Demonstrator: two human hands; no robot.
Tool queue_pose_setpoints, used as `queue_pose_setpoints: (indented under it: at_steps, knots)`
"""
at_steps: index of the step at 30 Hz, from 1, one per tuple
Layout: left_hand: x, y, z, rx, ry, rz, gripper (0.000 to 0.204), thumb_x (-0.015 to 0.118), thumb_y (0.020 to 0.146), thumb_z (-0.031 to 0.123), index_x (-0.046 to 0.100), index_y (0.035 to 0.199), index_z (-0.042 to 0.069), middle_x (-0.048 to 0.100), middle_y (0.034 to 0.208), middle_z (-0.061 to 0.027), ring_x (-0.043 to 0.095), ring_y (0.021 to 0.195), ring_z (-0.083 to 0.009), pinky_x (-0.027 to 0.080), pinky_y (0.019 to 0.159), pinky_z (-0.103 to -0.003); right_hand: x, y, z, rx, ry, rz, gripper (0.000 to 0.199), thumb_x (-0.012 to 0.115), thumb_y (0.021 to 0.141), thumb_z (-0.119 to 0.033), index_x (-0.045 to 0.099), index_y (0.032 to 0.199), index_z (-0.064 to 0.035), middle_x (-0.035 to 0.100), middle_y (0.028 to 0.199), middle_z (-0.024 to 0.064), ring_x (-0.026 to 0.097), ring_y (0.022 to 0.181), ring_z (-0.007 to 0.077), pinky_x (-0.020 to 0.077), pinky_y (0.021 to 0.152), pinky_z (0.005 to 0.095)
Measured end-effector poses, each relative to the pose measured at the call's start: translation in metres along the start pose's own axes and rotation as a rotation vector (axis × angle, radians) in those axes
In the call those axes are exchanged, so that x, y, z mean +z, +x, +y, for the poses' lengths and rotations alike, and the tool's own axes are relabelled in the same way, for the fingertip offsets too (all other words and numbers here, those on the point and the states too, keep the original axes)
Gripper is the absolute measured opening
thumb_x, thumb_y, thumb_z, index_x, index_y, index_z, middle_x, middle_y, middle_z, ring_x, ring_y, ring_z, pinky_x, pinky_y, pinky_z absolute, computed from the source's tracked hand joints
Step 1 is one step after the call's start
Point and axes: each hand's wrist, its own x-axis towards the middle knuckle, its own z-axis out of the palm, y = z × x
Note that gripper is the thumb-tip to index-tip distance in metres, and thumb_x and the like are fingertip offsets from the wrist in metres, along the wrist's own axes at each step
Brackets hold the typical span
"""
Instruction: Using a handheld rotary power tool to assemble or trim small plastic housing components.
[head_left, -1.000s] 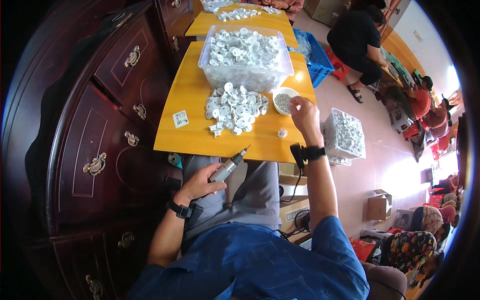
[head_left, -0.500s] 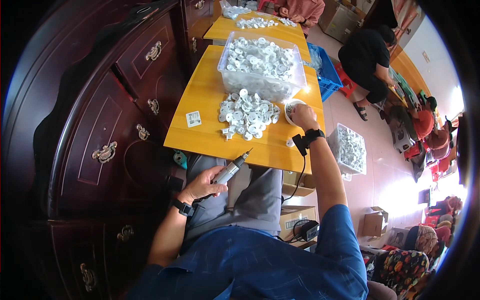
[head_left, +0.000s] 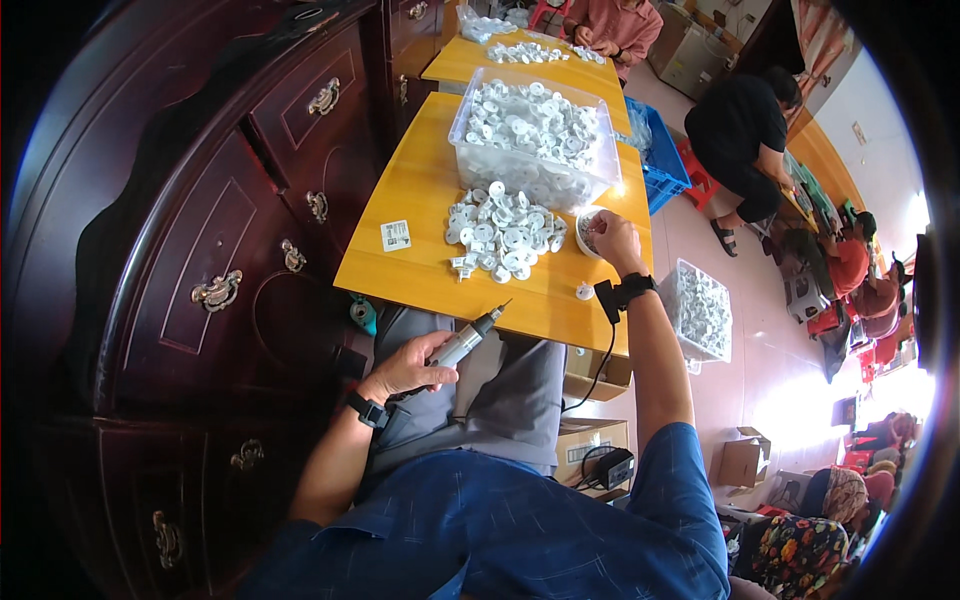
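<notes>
My left hand [head_left: 408, 368] is wrapped round a grey electric screwdriver [head_left: 462, 344], whose thin bit points up past the table's near edge. My right hand [head_left: 616, 243] dips its fingers into a small white bowl [head_left: 580, 240] of tiny metal pieces at the table's right side. Those fingers are drawn together, and what they grip is too small to make out. Left of the bowl lies a loose pile of round white plastic parts [head_left: 505, 232]. A single white part [head_left: 585, 291] sits apart, just below the bowl.
Behind the pile, a clear plastic bin [head_left: 500, 172] full of white parts stands on the yellow table [head_left: 385, 272]. A square label [head_left: 396, 236] lies at left. Dark wooden drawers [head_left: 200, 250] flank my left. Another filled bin [head_left: 700, 318] stands on the floor, right. Other people sit beyond.
The view has shifted slightly, so the table appears a little to the right. My right hand stays at the bowl, its fingers shifted a little. My left hand keeps hold of the screwdriver.
</notes>
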Motion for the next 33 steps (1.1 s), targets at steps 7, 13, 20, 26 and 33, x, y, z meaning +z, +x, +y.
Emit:
queue_pose_setpoints:
  at_steps: [7, 13, 20, 26, 33]
  knots:
    - [-0.003, -0.002, -0.002, 0.000, 0.003, 0.017, 0.059, 0.081, 0.083, 0.022, 0.053, 0.131, 0.003, 0.057, 0.084, 0.0019, 0.054, 0.063, -0.0056, 0.048, 0.057, -0.021, 0.003, 0.002, 0.002, -0.021, 0.025, 0.044, 0.016, 0.066, 0.078, -0.017, 0.073, 0.092, -0.0171, 0.074, 0.089, 0.0123, 0.071, 0.087, 0.0315, 0.0561, 0.077, 0.0434]
    - [-0.002, -0.002, -0.001, 0.004, -0.003, 0.018, 0.062, 0.080, 0.084, 0.021, 0.050, 0.134, 0.002, 0.058, 0.086, 0.0013, 0.054, 0.063, -0.0053, 0.047, 0.057, -0.021, 0.003, -0.001, 0.003, -0.034, 0.020, 0.039, 0.015, 0.070, 0.077, -0.023, 0.074, 0.090, -0.0160, 0.074, 0.087, 0.0115, 0.071, 0.084, 0.0312, 0.0562, 0.076, 0.0428]
    - [0.000, -0.006, 0.003, 0.000, -0.018, 0.025, 0.054, 0.080, 0.083, 0.022, 0.053, 0.125, 0.003, 0.058, 0.084, 0.0006, 0.055, 0.067, -0.0073, 0.047, 0.059, -0.022, -0.004, -0.008, -0.011, 0.007, -0.029, 0.040, 0.024, 0.075, 0.078, -0.035, 0.075, 0.088, -0.0131, 0.073, 0.085, 0.0121, 0.071, 0.082, 0.0309, 0.0550, 0.073, 0.0433]
    - [0.000, -0.006, 0.002, 0.017, -0.025, 0.004, 0.057, 0.080, 0.083, 0.022, 0.052, 0.129, 0.003, 0.057, 0.085, 0.0004, 0.053, 0.066, -0.0072, 0.046, 0.059, -0.022, -0.007, -0.007, -0.012, -0.020, -0.071, 0.094, 0.029, 0.073, 0.081, -0.038, 0.074, 0.090, -0.0108, 0.073, 0.085, 0.0129, 0.071, 0.081, 0.0325, 0.0545, 0.073, 0.0435]
    - [-0.004, -0.007, -0.003, 0.018, -0.020, 0.020, 0.059, 0.078, 0.085, 0.021, 0.049, 0.133, 0.002, 0.057, 0.085, 0.0001, 0.053, 0.063, -0.0064, 0.046, 0.057, -0.022, -0.013, -0.029, -0.028, -0.071, 0.682, 0.278, 0.008, 0.068, 0.090, -0.012, 0.068, 0.092, -0.0044, 0.071, 0.081, 0.0049, 0.064, 0.060, 0.0117, 0.0494, 0.055, 0.0260]
